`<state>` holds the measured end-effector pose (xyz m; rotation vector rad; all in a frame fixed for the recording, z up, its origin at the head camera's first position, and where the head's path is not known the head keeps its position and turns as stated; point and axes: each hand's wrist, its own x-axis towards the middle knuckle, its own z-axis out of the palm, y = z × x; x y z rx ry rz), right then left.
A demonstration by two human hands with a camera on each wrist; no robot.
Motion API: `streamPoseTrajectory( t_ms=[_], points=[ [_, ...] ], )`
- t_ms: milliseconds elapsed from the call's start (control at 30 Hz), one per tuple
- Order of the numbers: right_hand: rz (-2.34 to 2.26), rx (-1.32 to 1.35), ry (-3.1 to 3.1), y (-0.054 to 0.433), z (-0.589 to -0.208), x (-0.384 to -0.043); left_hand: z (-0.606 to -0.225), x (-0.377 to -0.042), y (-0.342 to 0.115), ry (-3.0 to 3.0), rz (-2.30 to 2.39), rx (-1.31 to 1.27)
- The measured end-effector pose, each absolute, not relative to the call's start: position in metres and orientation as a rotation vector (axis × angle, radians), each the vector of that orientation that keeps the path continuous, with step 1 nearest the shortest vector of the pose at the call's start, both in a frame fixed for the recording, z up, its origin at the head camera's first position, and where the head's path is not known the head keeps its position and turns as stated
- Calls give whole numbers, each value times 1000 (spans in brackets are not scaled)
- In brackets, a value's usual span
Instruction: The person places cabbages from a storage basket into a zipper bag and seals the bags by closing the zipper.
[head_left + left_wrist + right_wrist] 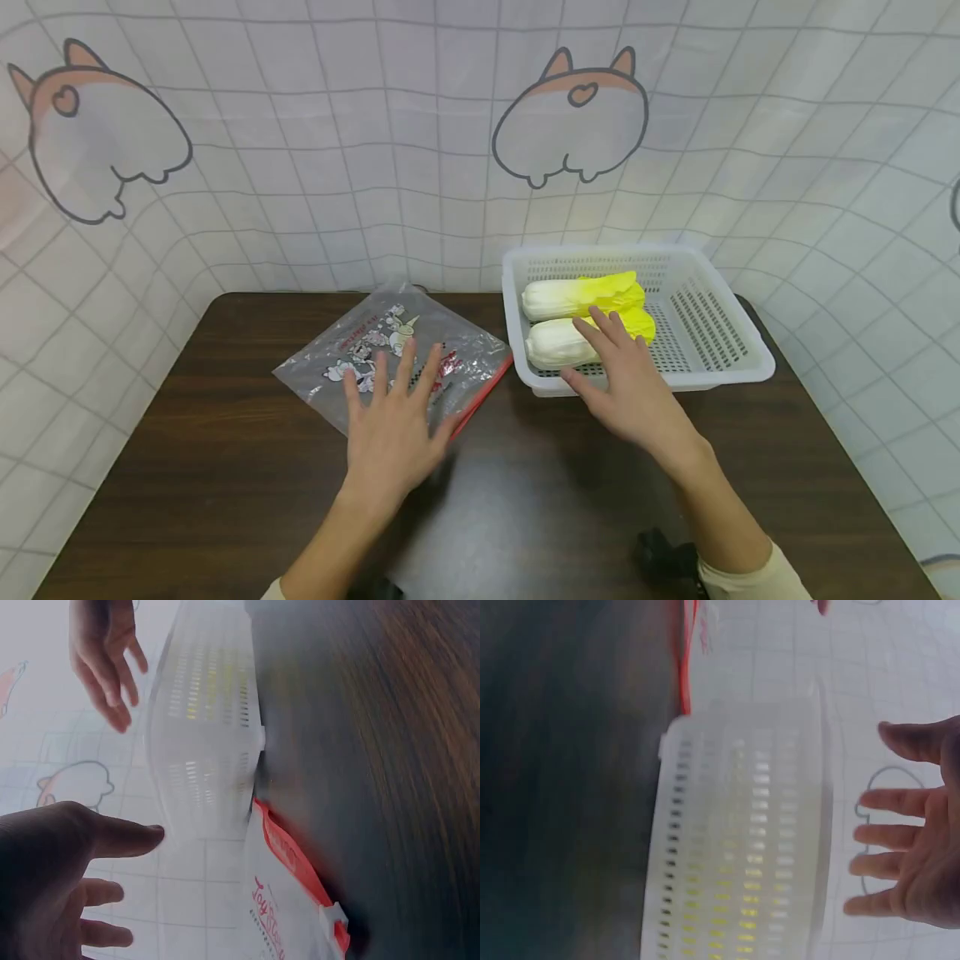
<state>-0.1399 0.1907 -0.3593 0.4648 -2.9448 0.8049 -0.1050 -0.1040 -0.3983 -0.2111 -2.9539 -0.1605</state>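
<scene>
With fingers spread, my left hand [393, 433] is held above the near part of a clear plastic zip bag [408, 333] that lies flat on the table. The bag has cartoon prints and a red zip edge [487, 392]; a white slider [334, 919] sits on that edge in the left wrist view. My right hand [633, 383] hovers over the near rim of a white perforated basket [720, 379], its fingers apart and holding nothing. Inside lie two napa cabbages, the far one [555, 298] fully visible, the near one [551, 343] partly covered by my right fingers.
The dark wooden table [225, 500] reaches back to a white gridded curtain [337, 167] with animal drawings, which also hangs at both sides. A small black object [663, 554] is by my right forearm, its kind unclear.
</scene>
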Motion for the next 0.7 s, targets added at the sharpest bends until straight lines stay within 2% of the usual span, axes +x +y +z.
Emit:
streamPoseTrajectory(
  t_ms=[700],
  points=[
    [534, 696, -3105, 222, -328, -208, -412, -122, -117, -3132, -299, -418]
  ],
)
